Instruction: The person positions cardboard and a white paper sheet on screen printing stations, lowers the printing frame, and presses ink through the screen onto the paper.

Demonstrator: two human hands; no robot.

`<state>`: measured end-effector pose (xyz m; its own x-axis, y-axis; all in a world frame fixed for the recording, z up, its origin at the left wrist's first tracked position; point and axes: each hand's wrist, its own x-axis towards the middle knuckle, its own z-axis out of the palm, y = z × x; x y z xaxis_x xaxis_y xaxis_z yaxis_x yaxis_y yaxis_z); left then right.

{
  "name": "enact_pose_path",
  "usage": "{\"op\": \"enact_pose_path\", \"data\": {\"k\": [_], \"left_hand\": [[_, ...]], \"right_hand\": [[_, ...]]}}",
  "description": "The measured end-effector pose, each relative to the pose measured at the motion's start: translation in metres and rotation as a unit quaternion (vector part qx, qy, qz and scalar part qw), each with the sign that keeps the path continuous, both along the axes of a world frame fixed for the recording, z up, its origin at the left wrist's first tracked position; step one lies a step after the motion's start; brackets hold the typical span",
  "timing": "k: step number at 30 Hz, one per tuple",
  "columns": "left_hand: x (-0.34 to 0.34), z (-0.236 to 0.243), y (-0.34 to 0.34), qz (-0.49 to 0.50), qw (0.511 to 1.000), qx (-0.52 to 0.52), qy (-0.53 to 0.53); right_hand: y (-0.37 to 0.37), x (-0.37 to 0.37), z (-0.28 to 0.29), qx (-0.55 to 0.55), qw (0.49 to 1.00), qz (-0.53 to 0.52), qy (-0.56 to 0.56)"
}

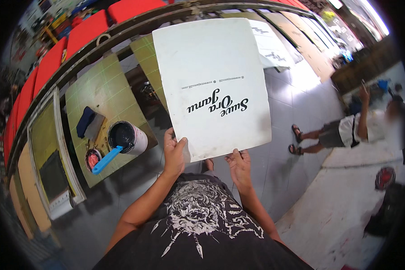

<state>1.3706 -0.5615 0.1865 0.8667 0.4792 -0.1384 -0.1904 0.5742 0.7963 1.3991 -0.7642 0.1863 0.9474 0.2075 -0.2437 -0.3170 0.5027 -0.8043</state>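
Note:
In front of me I hold up a large white sheet point(211, 126) by its near edge. Black script lettering and a thin line of small print run across it, upside down from where I stand; I cannot tell if it is card or cloth over a board. My left hand point(174, 150) grips its near left corner, thumb lying on top and fingers beneath. Toward the near right, my right hand point(240, 167) pinches the same edge, its fingertips partly under the sheet. The sheet hides part of the benches behind it.
To the left, a greenish board point(83, 85) bears a tub of dark ink point(141, 139), a blue-handled tool point(108, 159), a small pink-stained pot point(93, 157) and a dark cloth point(86, 121). A framed screen point(54, 180) leans farther left. Another person point(346, 128) stands at right.

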Motion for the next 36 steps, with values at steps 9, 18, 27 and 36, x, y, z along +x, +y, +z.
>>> {"op": "enact_pose_path", "data": {"k": [9, 18, 27, 36], "left_hand": [[0.074, -0.008, -0.015, 0.145, 0.988, 0.031, 0.041], [0.068, -0.044, -0.016, 0.271, 0.929, 0.172, 0.186], [-0.072, -0.136, -0.046, 0.074, 0.935, 0.127, 0.323], [-0.295, -0.281, -0.087, 0.01, 0.799, 0.171, 0.577]], "right_hand": [[-0.013, 0.134, -0.032, 0.019, 0.987, 0.155, 0.025], [0.045, 0.205, -0.055, -0.053, 0.972, 0.217, 0.072], [0.01, 0.216, -0.037, -0.194, 0.917, 0.345, 0.039], [-0.103, 0.388, -0.087, -0.202, 0.979, 0.026, 0.018]]}}
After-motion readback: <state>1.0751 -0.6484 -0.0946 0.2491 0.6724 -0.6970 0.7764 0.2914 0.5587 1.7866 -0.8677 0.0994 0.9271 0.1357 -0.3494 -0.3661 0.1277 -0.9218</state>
